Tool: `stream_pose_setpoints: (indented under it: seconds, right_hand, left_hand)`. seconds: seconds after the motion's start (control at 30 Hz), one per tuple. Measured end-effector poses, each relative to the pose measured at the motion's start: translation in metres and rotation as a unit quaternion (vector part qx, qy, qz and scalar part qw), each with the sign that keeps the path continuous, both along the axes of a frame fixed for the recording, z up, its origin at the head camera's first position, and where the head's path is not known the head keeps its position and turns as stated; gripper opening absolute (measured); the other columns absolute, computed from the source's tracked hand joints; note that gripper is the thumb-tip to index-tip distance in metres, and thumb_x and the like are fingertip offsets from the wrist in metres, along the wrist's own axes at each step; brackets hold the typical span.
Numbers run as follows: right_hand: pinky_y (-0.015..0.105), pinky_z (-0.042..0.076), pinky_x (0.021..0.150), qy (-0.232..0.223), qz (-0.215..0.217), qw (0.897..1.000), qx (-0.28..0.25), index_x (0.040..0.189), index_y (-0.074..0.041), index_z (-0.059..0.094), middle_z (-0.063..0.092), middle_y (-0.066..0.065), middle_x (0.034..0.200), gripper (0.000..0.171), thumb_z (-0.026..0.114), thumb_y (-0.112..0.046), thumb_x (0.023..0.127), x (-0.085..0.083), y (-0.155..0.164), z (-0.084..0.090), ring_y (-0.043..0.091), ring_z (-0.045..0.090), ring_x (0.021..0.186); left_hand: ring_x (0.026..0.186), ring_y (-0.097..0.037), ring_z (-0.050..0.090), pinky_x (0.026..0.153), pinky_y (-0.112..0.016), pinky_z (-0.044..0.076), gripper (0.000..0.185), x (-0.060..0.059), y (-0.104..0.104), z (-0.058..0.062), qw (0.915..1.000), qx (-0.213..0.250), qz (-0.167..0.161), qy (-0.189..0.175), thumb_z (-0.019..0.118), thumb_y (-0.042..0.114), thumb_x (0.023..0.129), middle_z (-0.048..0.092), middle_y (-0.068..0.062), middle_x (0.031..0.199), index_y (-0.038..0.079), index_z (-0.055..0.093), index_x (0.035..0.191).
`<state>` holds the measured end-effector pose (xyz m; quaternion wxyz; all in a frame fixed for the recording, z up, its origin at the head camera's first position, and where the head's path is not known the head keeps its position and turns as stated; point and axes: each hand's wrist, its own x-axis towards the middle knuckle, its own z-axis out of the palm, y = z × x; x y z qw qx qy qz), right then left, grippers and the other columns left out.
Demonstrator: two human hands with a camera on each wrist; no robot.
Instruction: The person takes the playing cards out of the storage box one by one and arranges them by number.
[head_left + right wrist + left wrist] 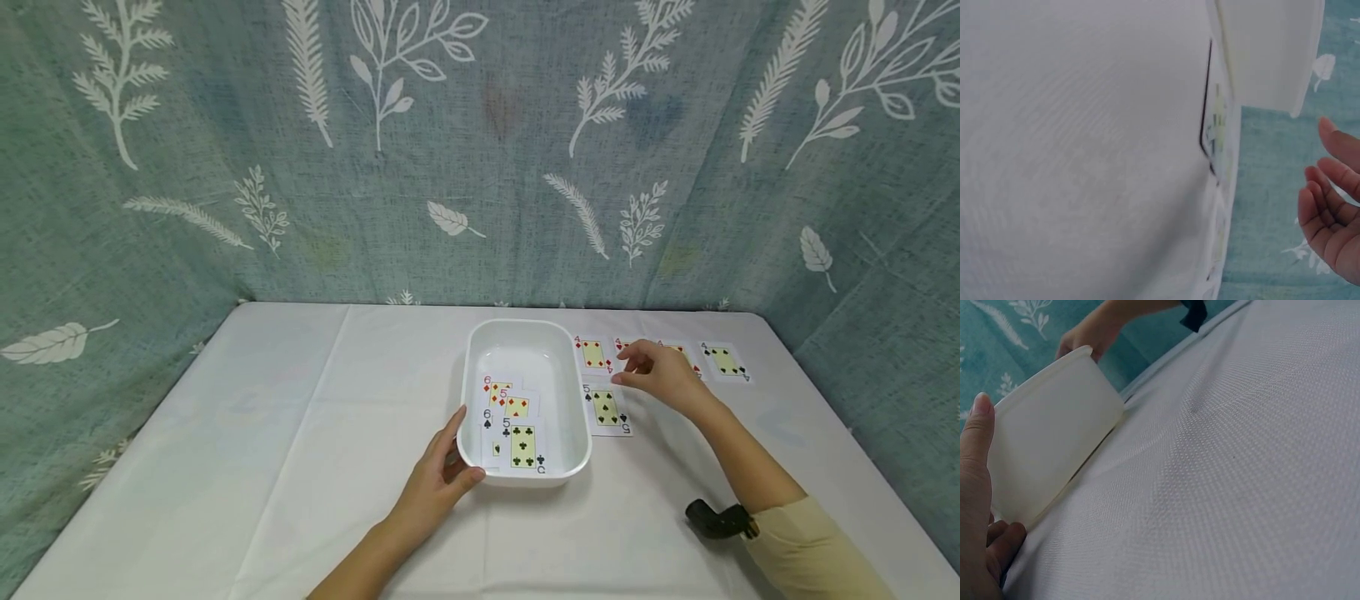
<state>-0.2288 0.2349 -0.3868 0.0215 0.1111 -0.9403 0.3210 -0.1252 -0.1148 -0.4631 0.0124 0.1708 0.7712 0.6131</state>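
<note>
A white tray [525, 333] stands mid-table with several cards in it, among them a five of clubs [523, 447]. My left hand [461, 450] grips the tray's near left corner, thumb along the front wall and fingers up the side; the left wrist view shows this hand [979, 487] against the tray wall [1047, 437]. My right hand [628, 367] hovers empty, fingers relaxed, over a row of fours right of the tray, hiding part of the row. The four of diamonds [592, 354], four of clubs [723, 360] and five of spades [606, 408] lie face up.
A white cloth covers the table [300, 433], whose edges meet a green leaf-print curtain [480, 167] on three sides. A black strap [716, 518] sits on my right wrist. In the right wrist view my fingers [1329, 206] hang beside a card [1213, 125].
</note>
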Motion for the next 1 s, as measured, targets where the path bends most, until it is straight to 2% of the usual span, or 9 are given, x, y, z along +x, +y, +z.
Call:
stream_pose_setpoints:
  seconds: [0.17,0.43,0.8,1.0]
  right_hand:
    - [0.025,0.05,0.061,0.019,0.011,1.0,-0.011,0.111,-0.003,0.063,0.064,0.007,0.088,0.038,0.076,-0.021,0.08,0.006,-0.009,0.006,0.018,0.055,0.075]
    - [0.029,0.053,0.067,0.024,0.033,0.999,-0.019,0.11,-0.005,0.063,0.064,0.009,0.094,0.037,0.077,-0.021,0.08,0.012,-0.026,0.012,0.019,0.059,0.079]
    - [0.029,0.055,0.069,0.061,0.094,0.993,-0.029,0.108,-0.005,0.065,0.065,0.012,0.096,0.04,0.081,-0.019,0.075,0.014,-0.054,0.017,0.018,0.059,0.079]
    - [0.034,0.056,0.071,0.063,0.135,0.988,-0.027,0.105,-0.006,0.066,0.066,0.005,0.096,0.04,0.082,-0.021,0.072,0.013,-0.068,0.017,0.02,0.058,0.081]
  left_hand:
    - [0.12,-0.032,0.053,0.1,-0.031,0.047,0.081,0.0,0.0,0.0,0.9998,0.01,0.01,-0.015,0.069,0.014,0.085,0.043,-0.015,0.136,0.026,0.023,0.151]
    - [0.121,-0.031,0.052,0.101,-0.032,0.047,0.082,0.0,0.002,0.002,0.9999,0.001,0.01,-0.002,0.069,0.012,0.085,0.042,-0.015,0.137,0.024,0.023,0.151]
    - [0.12,-0.031,0.053,0.1,-0.033,0.047,0.082,0.0,0.001,0.003,0.9999,-0.002,0.01,0.001,0.069,0.012,0.085,0.043,-0.015,0.136,0.023,0.023,0.151]
    - [0.12,-0.031,0.053,0.1,-0.032,0.047,0.082,-0.001,0.001,0.001,0.9999,-0.005,0.008,-0.004,0.069,0.014,0.085,0.042,-0.016,0.137,0.022,0.022,0.151]
